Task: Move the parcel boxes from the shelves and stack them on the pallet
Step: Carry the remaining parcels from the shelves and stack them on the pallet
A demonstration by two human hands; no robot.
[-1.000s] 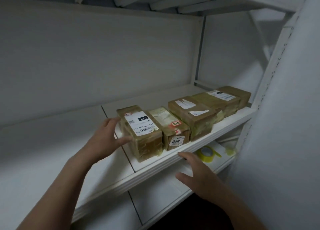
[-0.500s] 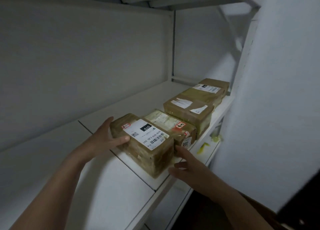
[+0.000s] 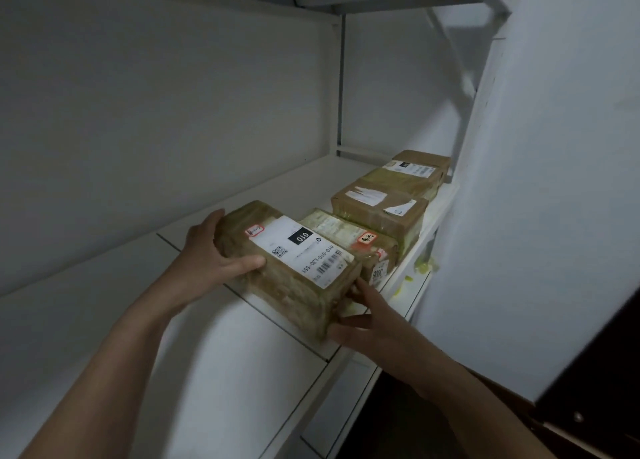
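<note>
A person is gripping a tape-wrapped parcel box (image 3: 294, 268) at the front edge of a white shelf (image 3: 138, 320). The left hand (image 3: 211, 254) is wrapping the box's far left side, its fingers curling behind the box and its thumb lying across the top edge. The right hand (image 3: 367, 320) is clasping the near right corner, its forefinger running up the right side and its thumb pressing along the bottom of the front face. The box, bearing a white label (image 3: 304, 247) marked 010, is sitting askew to the shelf's front edge. A row of 4 more boxes (image 3: 381, 209) is lining that edge toward the right end, the nearest touching the held box. Yellow-green scraps (image 3: 424, 266) are lying on the lower shelf (image 3: 346, 406).
</note>
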